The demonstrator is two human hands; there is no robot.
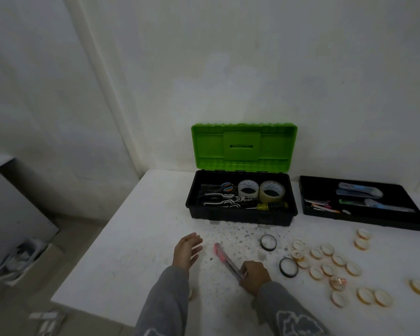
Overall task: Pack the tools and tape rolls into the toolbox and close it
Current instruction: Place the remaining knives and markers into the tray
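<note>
right grip (255, 276) grasping red utility knife (226, 259) by its near end, left grip (186, 251) released beside its far tip

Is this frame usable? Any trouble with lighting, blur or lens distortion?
Head view: dim, greenish cast, no glare; wide-angle bending of the wall corner and table edges; left hand motion-blurred; right hand and its pink utility knife slightly soft; toolbox interior dark yet readable.

The black toolbox (240, 218) stands open with its green lid (244, 146) upright. Inside it lie scissors (226, 187), pliers (224, 201), a yellow-handled screwdriver (269, 206) and two clear tape rolls (272, 199). In front of it are a slanted red utility knife (224, 259), two black tape rolls (268, 249) and, toward the right, many small yellow tape rolls (297, 255).
</note>
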